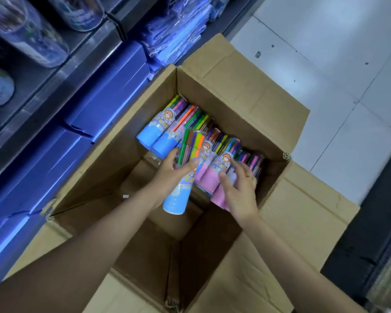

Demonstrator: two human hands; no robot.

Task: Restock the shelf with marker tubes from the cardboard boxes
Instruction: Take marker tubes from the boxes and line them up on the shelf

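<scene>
We look down into an open cardboard box (246,91) on the floor beside a shelf (61,71). Our left hand (169,172) curls its fingers and thumb around a blue-based marker tube (185,172), lifted above the others. Our right hand (239,186) wraps thumb and spread fingers around a pink-based marker tube (221,172) lying among more tubes along the box's far side.

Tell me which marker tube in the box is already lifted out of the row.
The blue-based tube gripped in the left hand; it sits raised and angled, while the others lie packed in the cardboard box.
</scene>
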